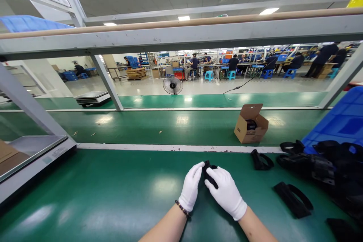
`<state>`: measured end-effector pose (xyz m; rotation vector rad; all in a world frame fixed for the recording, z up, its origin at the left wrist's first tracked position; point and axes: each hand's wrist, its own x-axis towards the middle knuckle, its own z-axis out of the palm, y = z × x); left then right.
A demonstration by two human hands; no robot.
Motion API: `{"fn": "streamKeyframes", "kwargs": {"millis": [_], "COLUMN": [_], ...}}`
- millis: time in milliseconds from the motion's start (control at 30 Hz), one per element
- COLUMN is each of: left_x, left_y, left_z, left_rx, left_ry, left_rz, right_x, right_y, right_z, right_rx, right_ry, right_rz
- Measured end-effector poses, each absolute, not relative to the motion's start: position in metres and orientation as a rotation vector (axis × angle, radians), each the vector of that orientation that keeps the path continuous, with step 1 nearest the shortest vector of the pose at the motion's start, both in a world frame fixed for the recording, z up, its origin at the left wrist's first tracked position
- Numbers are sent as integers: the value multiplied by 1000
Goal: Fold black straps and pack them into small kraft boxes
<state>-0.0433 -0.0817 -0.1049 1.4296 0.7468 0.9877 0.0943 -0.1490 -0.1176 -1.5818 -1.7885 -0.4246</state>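
Both my hands wear white gloves and meet over the green bench near its front. My left hand (pixel 190 187) and my right hand (pixel 226 193) are closed together on a small black part (pixel 209 172), which shows only between the fingers. A beaded bracelet sits on my left wrist. More black strap-like parts lie to the right: one (pixel 261 160) just beyond my right hand, another (pixel 293 199) nearer the front.
A pile of black parts (pixel 320 164) spills from a blue bin (pixel 340 121) at right. An open cardboard box (pixel 251 124) stands on the green conveyor (pixel 159 124). A metal scale (pixel 31 155) sits at left. A grey frame crosses overhead; distant people work at benches.
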Motion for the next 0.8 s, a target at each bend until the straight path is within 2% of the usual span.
{"fn": "streamKeyframes", "kwargs": {"millis": [533,800], "left_x": [-42,-37], "left_y": [-81,-69], "left_z": [-105,-121], "left_rx": [1426,1362], "left_ry": [757,873], "left_rz": [979,992], "right_x": [96,100], "right_y": [-149,-150], "right_z": [-116,-117], "right_rx": [-1583,-1533], "right_ry": [-1800,-1755], "right_rz": [-439,-519]}}
